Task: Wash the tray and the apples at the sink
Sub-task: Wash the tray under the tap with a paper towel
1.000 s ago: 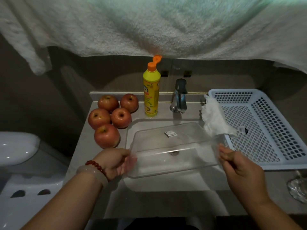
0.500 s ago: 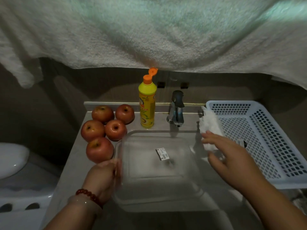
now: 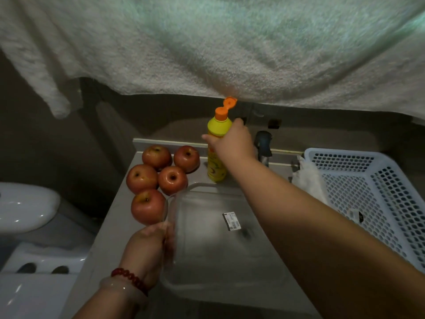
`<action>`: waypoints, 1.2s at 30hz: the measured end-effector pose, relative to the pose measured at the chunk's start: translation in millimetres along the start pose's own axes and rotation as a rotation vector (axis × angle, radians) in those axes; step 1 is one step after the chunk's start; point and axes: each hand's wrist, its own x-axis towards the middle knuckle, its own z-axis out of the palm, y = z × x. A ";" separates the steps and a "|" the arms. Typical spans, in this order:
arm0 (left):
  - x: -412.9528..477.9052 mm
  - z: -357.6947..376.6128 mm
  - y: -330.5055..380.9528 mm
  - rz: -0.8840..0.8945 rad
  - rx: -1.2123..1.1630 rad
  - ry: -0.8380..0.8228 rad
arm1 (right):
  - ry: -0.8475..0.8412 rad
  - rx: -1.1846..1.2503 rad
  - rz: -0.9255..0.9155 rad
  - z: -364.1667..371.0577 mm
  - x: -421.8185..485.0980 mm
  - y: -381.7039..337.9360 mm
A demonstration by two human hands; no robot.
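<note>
A clear plastic tray [image 3: 207, 245] with a small barcode sticker lies in the sink basin. My left hand [image 3: 149, 247] grips its left rim. Several red apples [image 3: 158, 178] sit in a cluster on the counter left of the sink. My right hand [image 3: 232, 140] reaches across the sink to the yellow dish-soap bottle [image 3: 216, 168] at the back of the counter, with thumb and fingers wrapped round its upper body. The bottle's orange flip cap stands open. The faucet [image 3: 264, 146] is just right of my right hand.
A white perforated plastic basket [image 3: 386, 199] stands right of the sink, with a crumpled white cloth [image 3: 309, 180] over its left rim. A large towel [image 3: 207, 47] hangs overhead across the view. A white toilet [image 3: 25, 208] is at the left, below the counter.
My right hand left the tray's right side, passed the white cloth, and now holds the soap bottle. The tray dropped flat into the sink. My left hand kept the rim.
</note>
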 end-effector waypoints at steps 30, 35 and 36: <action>-9.3 3.6 22.7 0.106 -0.024 0.003 | -0.363 -0.342 -0.503 -91.1 -88.9 22.8; -8.7 -0.9 23.9 0.097 -0.073 -0.074 | -0.598 -0.815 -0.420 -68.2 -92.4 20.4; -7.7 -2.1 23.7 0.097 -0.069 -0.080 | -0.615 -0.888 -0.421 -62.7 -92.2 20.1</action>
